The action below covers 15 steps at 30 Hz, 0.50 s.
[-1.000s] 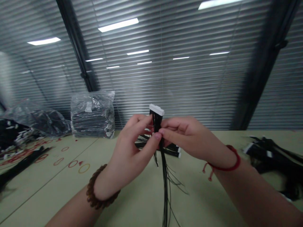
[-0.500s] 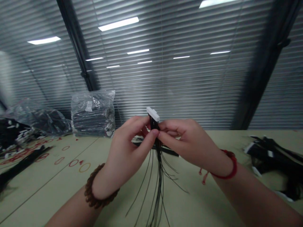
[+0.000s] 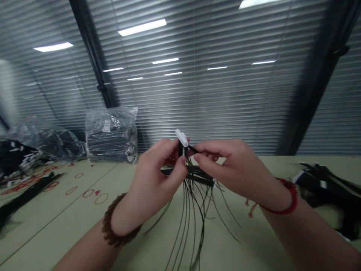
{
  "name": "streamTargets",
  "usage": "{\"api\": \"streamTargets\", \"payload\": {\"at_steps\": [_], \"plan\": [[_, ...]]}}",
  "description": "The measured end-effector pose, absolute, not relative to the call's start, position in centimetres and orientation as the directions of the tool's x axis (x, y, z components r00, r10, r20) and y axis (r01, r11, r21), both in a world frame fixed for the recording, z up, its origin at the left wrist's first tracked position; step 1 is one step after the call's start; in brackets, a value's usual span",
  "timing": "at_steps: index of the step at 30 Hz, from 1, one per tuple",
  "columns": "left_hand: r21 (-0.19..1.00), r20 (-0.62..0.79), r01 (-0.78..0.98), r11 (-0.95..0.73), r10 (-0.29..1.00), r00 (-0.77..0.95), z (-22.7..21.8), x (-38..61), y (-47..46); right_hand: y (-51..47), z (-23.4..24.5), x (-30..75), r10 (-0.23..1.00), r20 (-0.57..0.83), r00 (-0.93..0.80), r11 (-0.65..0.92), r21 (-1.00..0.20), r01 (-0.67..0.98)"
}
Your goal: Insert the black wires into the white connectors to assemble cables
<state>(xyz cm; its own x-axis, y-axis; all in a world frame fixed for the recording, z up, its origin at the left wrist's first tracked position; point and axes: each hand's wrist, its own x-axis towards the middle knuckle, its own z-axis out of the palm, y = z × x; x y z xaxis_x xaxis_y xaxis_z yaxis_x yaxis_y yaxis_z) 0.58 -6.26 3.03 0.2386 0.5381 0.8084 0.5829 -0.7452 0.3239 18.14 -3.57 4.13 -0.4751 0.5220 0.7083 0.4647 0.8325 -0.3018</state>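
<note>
I hold a wire harness up in front of me over the pale green table (image 3: 70, 229). Its white connector (image 3: 182, 137) sits at the top and several thin black wires (image 3: 191, 214) fan out below it. My left hand (image 3: 158, 177), with a brown bead bracelet on the wrist, pinches the wires just under the connector. My right hand (image 3: 231, 165), with a red string on the wrist, pinches a single black wire right beside the connector. Behind my fingers more black harnesses (image 3: 201, 177) lie on the table.
A clear plastic bag of black cables (image 3: 111, 135) stands at the back left, with another bag (image 3: 45, 141) further left. Loose black harnesses (image 3: 327, 184) lie at the right and far left. Red rubber bands (image 3: 90, 194) are scattered at the left. Closed blinds fill the background.
The wires under the connector have spread from one tight bundle into a fan. The connector has tilted and dropped slightly. My right hand has shifted right, with one wire in its fingertips.
</note>
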Motion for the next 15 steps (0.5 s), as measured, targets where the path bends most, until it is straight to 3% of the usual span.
{"api": "streamTargets", "payload": {"at_steps": [4,9,15], "plan": [[0.341,0.780,0.616,-0.710,0.580,0.236,3.1,0.5,-6.4,-3.7,4.2,18.9,0.477,0.754,-0.451,0.834,-0.228,0.502],[0.226,0.830,0.656,-0.720,0.495,0.258,3.1,0.5,-6.5,-3.5,4.3,18.8,0.404,0.774,-0.487,0.868,-0.156,0.472],[0.152,0.878,0.636,-0.757,0.399,0.265,3.4,0.5,-6.5,-3.4,3.9,17.8,0.459,0.732,-0.503,0.879,-0.294,0.375]]}}
